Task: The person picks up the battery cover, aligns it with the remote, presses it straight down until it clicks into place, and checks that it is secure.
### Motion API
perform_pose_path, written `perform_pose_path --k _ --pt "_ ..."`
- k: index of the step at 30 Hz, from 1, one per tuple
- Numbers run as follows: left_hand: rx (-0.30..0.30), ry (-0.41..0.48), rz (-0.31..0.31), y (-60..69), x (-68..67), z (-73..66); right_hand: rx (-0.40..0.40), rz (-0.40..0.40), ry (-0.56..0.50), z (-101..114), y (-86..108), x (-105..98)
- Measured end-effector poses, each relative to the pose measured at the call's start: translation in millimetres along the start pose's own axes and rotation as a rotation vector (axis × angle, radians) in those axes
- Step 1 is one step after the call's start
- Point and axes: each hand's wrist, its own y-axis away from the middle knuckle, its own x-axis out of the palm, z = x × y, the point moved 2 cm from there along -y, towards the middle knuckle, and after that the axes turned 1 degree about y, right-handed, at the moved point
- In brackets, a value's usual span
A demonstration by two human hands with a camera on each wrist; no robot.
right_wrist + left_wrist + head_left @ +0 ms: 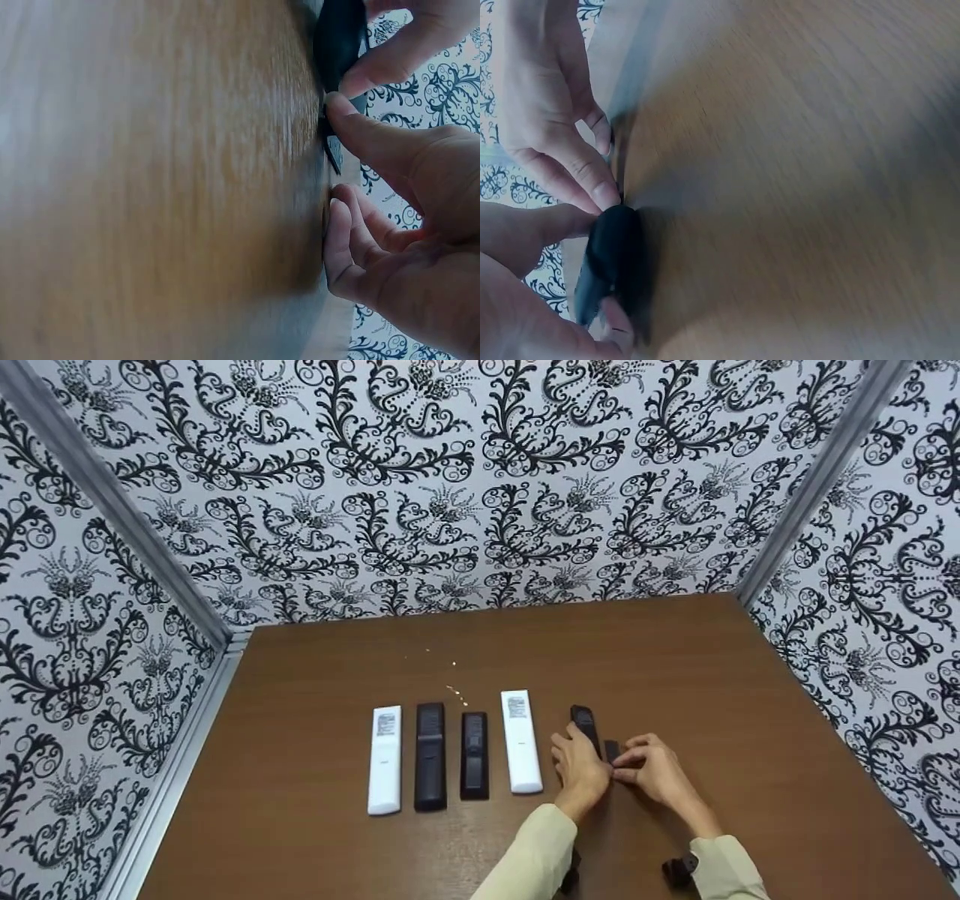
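Note:
My left hand (581, 769) grips a black remote control (584, 723) that lies on the table, its fingers along one side and the thumb at the other. My right hand (658, 772) is close beside it. Its thumb and fingers hold a small, flat dark piece, apparently a battery cover (612, 750), against the remote's right side. In the right wrist view this cover (331, 154) shows as a thin dark edge by the right thumb. The left wrist view has the rounded end of the remote (615, 247) between the left thumb and fingers; the palm hides part of it.
Left of the hands lie a white remote (521, 742), a short black remote (474, 756), a longer black remote (430, 757) and another white remote (385, 761), all in a row on the brown table (315, 675). Patterned walls (480, 495) stand behind and at both sides.

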Motion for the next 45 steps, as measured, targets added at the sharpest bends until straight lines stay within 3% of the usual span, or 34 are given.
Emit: perform_pose_path --k 8,14,17,22,26,29,33,40,45 --pt "0.007 0.069 0.051 -3.2 -5.2 3.2 0.003 -0.017 0.0 2 1.8 2" --pt "0.077 0.001 0.002 -9.8 -14.9 8.3 -0.013 -0.034 0.006 5 5.3 3" --pt "0.063 0.037 0.001 -14.6 -18.2 13.1 -0.018 -0.032 0.006 6 7.3 5" --pt "-0.013 0.18 0.099 -24.4 -22.1 20.3 -0.021 -0.076 -0.007 9 11.0 5" --pt "-0.108 0.388 0.224 -30.2 -24.4 26.3 -0.022 -0.113 -0.025 13 14.5 2" --pt "-0.146 0.492 0.288 -32.3 -26.1 30.8 -0.007 -0.13 -0.067 15 16.6 1" --pt "-0.111 0.522 0.32 -33.1 -27.1 35.7 0.002 -0.13 -0.129 19 17.2 1" --pt "-0.073 0.54 0.33 -31.9 -24.8 40.6 0.021 -0.05 -0.148 26 16.9 -2" --pt "-0.086 0.537 0.321 -31.5 -25.2 40.6 -0.009 -0.094 -0.129 32 16.3 -5"
